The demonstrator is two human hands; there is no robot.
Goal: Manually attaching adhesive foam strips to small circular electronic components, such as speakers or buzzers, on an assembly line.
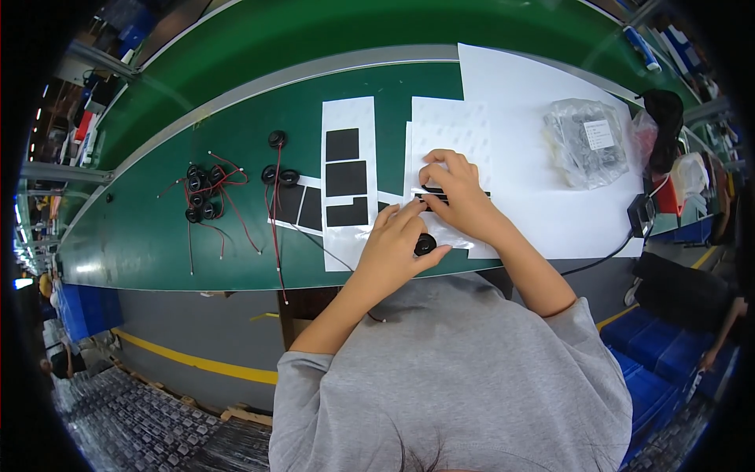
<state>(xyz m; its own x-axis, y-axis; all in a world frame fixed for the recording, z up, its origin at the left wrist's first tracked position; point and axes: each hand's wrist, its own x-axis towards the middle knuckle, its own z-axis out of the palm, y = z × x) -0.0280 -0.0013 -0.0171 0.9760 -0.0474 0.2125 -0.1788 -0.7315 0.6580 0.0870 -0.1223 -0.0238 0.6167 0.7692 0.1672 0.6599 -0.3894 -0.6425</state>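
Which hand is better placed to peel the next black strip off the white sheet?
Probably the right hand: its fingertips already rest on the black strip on the white sheet. The left hand is occupied, holding a small round black part.

Green workbench (141,236), grey floor (189,330) with yellow line (197,362), blue crates (653,346)

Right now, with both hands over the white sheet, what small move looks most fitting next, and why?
Probably peel one black strip off the white backing sheet. The right hand has its fingertips on the strips, and the left hand pinches a small round black part just beside them, ready to take one. Whether a strip is already lifted cannot be told.
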